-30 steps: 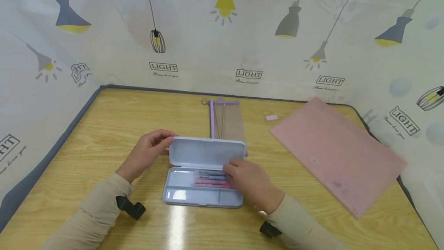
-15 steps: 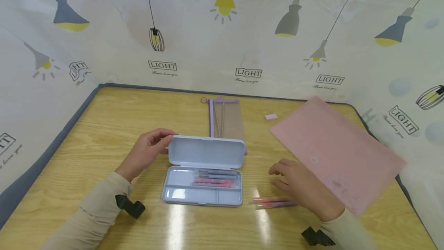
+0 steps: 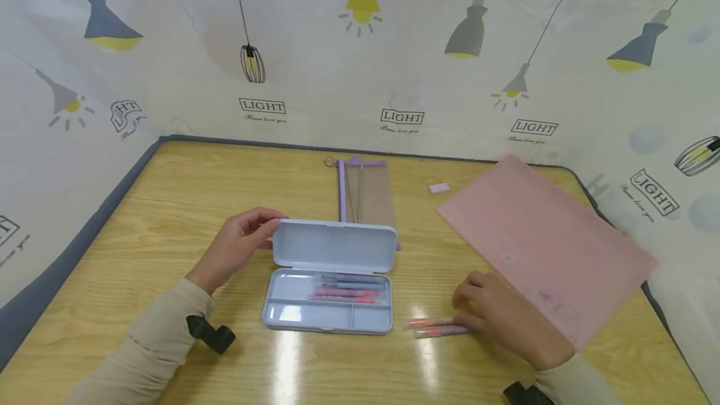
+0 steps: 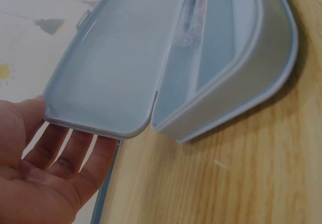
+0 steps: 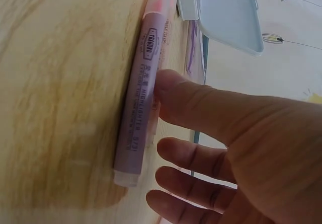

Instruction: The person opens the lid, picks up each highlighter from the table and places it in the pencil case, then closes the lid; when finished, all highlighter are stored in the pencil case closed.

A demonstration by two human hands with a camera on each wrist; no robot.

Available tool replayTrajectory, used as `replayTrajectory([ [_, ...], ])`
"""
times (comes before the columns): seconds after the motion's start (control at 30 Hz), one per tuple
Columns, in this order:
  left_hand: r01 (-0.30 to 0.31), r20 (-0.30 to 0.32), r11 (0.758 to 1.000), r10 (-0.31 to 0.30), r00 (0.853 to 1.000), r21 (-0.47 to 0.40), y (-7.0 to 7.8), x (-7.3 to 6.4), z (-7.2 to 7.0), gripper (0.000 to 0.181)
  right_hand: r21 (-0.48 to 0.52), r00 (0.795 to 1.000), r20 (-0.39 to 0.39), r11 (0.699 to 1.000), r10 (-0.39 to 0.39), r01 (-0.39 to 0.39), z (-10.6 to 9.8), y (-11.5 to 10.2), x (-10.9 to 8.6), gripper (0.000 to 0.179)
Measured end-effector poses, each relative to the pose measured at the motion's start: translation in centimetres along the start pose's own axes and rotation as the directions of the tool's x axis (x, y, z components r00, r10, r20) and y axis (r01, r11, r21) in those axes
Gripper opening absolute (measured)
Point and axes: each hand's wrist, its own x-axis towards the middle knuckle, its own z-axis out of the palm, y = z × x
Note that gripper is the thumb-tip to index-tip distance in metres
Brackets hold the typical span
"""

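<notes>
The right hand has left the case and come to the loose pens.

A second ago this hand was over the case; now it is low beside the loose pens, one orange and one purple. They lie side by side on the table, to the right of the case. Its thumb and fingers are spread apart and hold nothing; I can't tell if the thumb touches a pen. The left hand has stayed put, pinching a corner of the lid, which stands up. More pens, the inside pens, lie in the case's long back part. So the work seems to have turned to the two not in the case.
</notes>
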Motion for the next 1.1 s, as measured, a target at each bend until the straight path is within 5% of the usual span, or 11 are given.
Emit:
replayTrajectory([
  [0.2, -0.001, 0.005, 1.000, 0.001, 1.000, -0.001, -0.2, 0.0, 0.0, 0.042, 0.051, 0.999, 0.049, 0.999, -0.016, 0.013, 0.0, -0.1, 0.1, 0.005],
  [0.47, 0.005, 0.012, 1.000, -0.005, 1.000, -0.005, -0.2, 0.0, 0.0, 0.042, 0.071, 0.997, 0.022, 0.994, -0.079, 0.077, 0.2, -0.1, 0.2, 0.005],
  [0.8, 0.008, 0.015, 1.000, -0.008, 1.000, -0.011, 0.2, 0.0, 0.0, 0.040, 0.157, 1.000, 0.027, 0.988, 0.000, -0.004, -2.0, -2.1, 1.0, 0.006],
  [1.1, 0.004, 0.007, 1.000, -0.004, 1.000, -0.005, 0.2, 0.0, 0.0, 0.041, 0.114, 0.985, -0.022, 0.978, -0.173, 0.175, -2.2, -6.8, 5.2, 0.011],
])
